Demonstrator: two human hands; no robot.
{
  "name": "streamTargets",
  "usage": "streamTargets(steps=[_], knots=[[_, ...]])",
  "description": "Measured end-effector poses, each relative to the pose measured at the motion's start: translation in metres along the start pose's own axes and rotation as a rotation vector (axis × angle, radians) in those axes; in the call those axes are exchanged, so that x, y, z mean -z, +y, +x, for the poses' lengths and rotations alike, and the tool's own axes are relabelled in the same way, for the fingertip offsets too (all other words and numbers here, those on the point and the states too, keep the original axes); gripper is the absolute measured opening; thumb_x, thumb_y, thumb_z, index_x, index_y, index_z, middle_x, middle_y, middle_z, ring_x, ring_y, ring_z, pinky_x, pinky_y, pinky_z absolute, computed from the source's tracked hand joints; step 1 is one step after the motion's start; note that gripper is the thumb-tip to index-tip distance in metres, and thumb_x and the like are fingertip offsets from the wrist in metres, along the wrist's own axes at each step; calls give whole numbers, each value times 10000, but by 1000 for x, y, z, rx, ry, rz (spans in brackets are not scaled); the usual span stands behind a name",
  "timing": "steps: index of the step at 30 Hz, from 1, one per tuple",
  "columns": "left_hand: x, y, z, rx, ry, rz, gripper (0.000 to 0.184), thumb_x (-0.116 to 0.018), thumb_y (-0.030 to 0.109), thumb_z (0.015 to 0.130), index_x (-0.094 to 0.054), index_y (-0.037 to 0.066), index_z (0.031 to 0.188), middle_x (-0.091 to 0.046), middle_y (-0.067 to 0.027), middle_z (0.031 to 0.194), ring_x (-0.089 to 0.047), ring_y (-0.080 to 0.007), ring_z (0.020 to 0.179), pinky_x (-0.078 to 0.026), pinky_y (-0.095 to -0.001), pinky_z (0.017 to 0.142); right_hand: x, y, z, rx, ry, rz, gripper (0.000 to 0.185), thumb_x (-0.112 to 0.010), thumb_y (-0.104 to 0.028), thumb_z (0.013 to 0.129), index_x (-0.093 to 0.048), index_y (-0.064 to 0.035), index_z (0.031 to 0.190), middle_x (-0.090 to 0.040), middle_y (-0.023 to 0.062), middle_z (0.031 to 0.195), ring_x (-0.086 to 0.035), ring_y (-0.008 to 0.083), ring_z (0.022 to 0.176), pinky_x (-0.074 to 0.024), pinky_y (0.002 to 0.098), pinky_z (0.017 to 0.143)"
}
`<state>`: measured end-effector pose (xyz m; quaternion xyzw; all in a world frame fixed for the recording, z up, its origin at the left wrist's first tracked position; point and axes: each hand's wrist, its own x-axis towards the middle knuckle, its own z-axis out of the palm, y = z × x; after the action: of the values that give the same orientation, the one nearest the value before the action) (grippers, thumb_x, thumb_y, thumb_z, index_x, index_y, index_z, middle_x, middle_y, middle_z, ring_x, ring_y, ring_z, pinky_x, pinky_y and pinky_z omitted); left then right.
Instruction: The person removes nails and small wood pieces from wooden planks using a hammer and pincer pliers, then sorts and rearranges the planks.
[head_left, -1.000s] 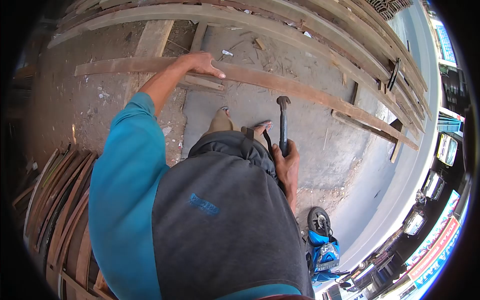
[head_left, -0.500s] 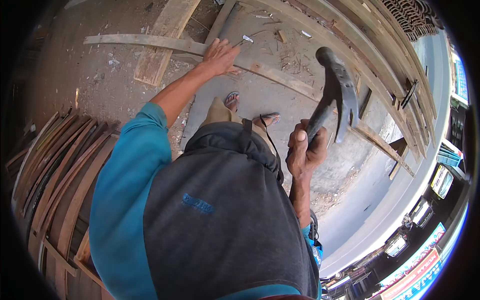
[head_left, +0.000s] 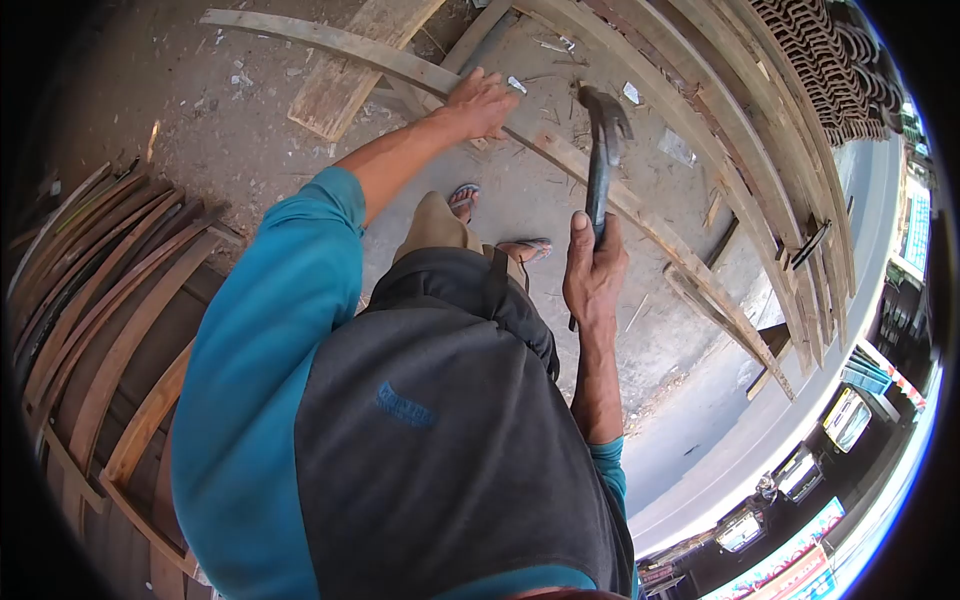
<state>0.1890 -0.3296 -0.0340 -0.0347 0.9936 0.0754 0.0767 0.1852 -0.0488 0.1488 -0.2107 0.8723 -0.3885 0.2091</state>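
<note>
My left hand (head_left: 480, 103) is wrapped over a long, narrow wooden strip (head_left: 565, 158), which runs slantwise across the view from upper left to lower right. In my right hand (head_left: 597, 270) is a claw hammer (head_left: 600, 180), gripped by its dark handle with the thumb along it. The hammer's head (head_left: 607, 118) is up at the far end, above or near the strip; whether it touches the wood I cannot tell. A wide board (head_left: 345, 90) lies beneath the strip's left part.
Long timbers (head_left: 720, 150) are stacked on the right, with a pile of wavy-edged tiles (head_left: 800, 60) beyond. Many curved wooden pieces (head_left: 130, 330) stand at left. My sandalled feet (head_left: 525, 250) are close to the strip. Wood scraps litter the floor. A road with vehicles (head_left: 848, 420) lies at right.
The hammer has swung from near the camera down and leftward, its head now farther away. My left hand stays on the strip. The whole view has shifted somewhat.
</note>
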Motion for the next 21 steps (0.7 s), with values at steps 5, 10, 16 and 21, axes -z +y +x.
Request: streamTargets(steps=[5, 10, 16, 21], knots=[[4, 3, -3, -3, 41, 7, 558, -832, 515, 695, -679, 117, 1055, -703, -91, 1094, -558, -276, 1197, -372, -424, 950, 27, -58, 8, 719, 393, 491, 533, -504, -566, 1013, -470, -34, 993, -509, 62, 707, -491, 123, 532, -417, 252, 458], [9, 6, -4, 10, 2, -62, 543, -847, 482, 691, -687, 105, 1047, -706, -81, 1128, -558, -278, 1196, -379, -425, 949, -33, 73, 13, -96, -158, -320, 476, -542, -420, 1033, -552, 43, 921, -610, 289, 756, -607, 431, 694, -471, 494, 648], [16, 4, 3, 5, -20, -28, 543, -845, 491, 693, -693, 132, 1071, -715, -35, 1099, -559, -240, 1193, -379, -430, 947, -22, 52, 6, -122, -47, -96, 496, -521, -456, 1045, -552, 13, 886, -558, 127, 646, -553, 217, 581, -453, 379, 556], [16, 6, 1, 4, -35, -34, 535, -850, 489, 686, -690, 132, 1052, -719, -46, 1075, -564, -243, 1178, -380, -428, 933, 16, -43, 8, 477, 268, 432, 469, -531, -481, 1034, -502, -17, 974, -523, 53, 676, -499, 108, 542, -422, 253, 474]])
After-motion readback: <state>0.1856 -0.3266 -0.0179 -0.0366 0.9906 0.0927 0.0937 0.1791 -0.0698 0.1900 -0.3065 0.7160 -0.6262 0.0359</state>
